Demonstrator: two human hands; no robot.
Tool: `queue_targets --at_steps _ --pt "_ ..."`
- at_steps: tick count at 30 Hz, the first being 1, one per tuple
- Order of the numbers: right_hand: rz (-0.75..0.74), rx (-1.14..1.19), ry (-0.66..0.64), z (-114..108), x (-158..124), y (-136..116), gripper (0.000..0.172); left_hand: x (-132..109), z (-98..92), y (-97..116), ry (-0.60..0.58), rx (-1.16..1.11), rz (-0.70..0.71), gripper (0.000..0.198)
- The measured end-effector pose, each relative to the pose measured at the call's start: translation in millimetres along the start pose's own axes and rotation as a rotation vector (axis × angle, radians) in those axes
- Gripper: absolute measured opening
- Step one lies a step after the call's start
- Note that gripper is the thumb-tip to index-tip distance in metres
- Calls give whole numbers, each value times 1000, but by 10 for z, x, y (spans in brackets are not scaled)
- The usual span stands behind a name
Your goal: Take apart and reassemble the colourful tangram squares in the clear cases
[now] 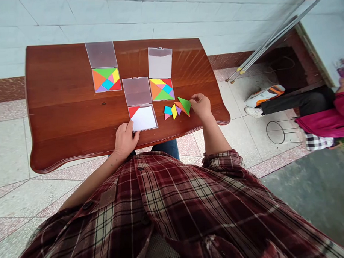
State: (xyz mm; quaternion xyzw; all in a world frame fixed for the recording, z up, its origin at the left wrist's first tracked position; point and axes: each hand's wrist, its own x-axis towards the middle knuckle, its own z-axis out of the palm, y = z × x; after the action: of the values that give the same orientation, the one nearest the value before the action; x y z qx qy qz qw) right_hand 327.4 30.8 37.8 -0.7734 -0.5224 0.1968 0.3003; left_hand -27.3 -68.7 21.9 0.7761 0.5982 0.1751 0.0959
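The green triangle [184, 105], right of centre, was pinched by the right hand [201, 106], fingers together; the left hand [124, 140] rested, fingers slightly apart, on the open case [142, 118], with tangram pieces [174, 111] lying between.

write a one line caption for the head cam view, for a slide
Right hand at a green tangram triangle, left hand on a clear plastic case holding a red piece.

Left hand [125, 140] lying flat, right hand [201, 106] curled
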Motion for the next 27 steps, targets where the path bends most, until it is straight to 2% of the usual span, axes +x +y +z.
queue_targets --at_steps 2,4,8,10,14,17,21,27 --pt "-85 -6 -11 28 -85 -156 16 1 -1 -2 -2 1 5 38" --pt "-164 21 -88 100 -212 -367 16 3 0 -6 -1 0 12 37" --pt "-261 137 -399 389 -514 -815 17 6 13 -18 2 3 30 32" --pt "-315 117 -492 566 -640 -1016 17 7 21 -25 -4 1 36 30" --pt "-482 -81 -560 853 -793 -1371 22 9 26 -33 -1 -19 41 30" --pt "-439 -298 -535 961 -863 -1574 30 11 24 -35 17 -18 53 30" --pt "-331 -393 -521 996 -945 -1682 38 14 18 -31 25 -21 55 29" --pt "-285 -148 -545 1061 -967 -1568 46 13 20 -35 17 -26 72 27"
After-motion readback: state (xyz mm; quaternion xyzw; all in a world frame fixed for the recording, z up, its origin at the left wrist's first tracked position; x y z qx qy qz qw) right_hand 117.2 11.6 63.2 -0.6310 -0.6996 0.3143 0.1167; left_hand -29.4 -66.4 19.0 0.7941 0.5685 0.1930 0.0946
